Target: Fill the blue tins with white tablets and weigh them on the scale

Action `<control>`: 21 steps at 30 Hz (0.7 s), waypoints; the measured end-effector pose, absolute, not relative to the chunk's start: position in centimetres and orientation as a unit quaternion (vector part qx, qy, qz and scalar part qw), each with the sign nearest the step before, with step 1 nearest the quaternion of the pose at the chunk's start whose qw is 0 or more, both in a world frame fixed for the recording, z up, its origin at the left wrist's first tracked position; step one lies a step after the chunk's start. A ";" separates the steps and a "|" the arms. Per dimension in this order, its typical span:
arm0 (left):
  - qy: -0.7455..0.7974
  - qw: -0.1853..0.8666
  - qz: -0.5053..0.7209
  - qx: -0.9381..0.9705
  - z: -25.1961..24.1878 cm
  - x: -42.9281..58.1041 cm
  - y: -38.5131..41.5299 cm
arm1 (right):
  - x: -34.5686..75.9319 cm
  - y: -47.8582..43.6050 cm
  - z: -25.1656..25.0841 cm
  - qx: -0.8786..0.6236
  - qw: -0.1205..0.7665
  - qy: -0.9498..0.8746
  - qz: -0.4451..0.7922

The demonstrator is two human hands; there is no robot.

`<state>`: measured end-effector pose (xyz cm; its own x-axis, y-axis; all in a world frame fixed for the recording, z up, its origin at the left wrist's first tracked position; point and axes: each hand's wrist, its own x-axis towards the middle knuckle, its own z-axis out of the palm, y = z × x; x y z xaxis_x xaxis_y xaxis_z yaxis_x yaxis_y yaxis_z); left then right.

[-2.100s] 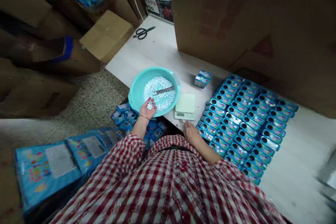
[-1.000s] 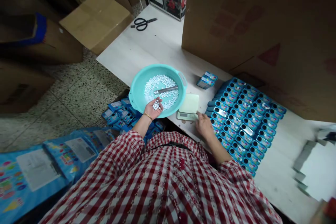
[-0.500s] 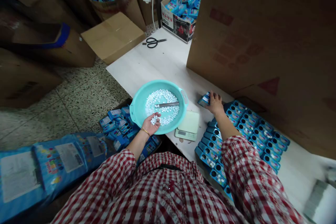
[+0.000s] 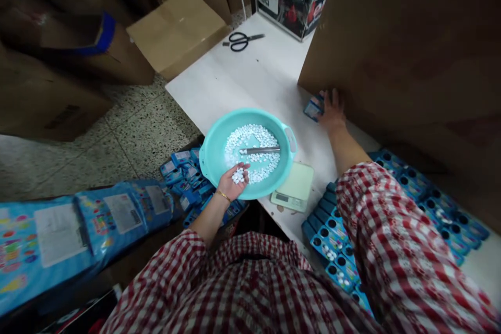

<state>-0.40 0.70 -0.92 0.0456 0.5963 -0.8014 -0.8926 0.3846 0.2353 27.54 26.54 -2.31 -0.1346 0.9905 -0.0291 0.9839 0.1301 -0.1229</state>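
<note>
At the turquoise basin's 7 o'clock, the left hand cups white pellets, while at its 2 o'clock the right hand meets a blue box, whether gripping I cannot tell.

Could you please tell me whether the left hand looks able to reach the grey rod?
Probably yes: the left hand is at the turquoise basin, with nothing seen blocking the grey rod, though its upturned palm holds white pellets.
</note>
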 end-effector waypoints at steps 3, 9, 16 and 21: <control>0.428 0.710 0.538 -0.152 -0.9 -0.5 0.7 | 28.9 21.2 -0.4 -0.619 0.061 -0.781 0.047; 0.389 0.733 0.545 -0.121 -0.8 -0.6 0.7 | 32.6 -2.0 3.4 -0.570 0.084 -0.812 0.092; 0.417 0.735 0.519 -0.126 -0.8 0.0 1.2 | 31.0 -17.9 2.0 -0.666 -0.044 -0.740 0.082; 0.438 0.725 0.510 -0.149 -0.7 -0.1 0.9 | 30.2 -18.7 0.9 -0.689 -0.054 -0.719 0.081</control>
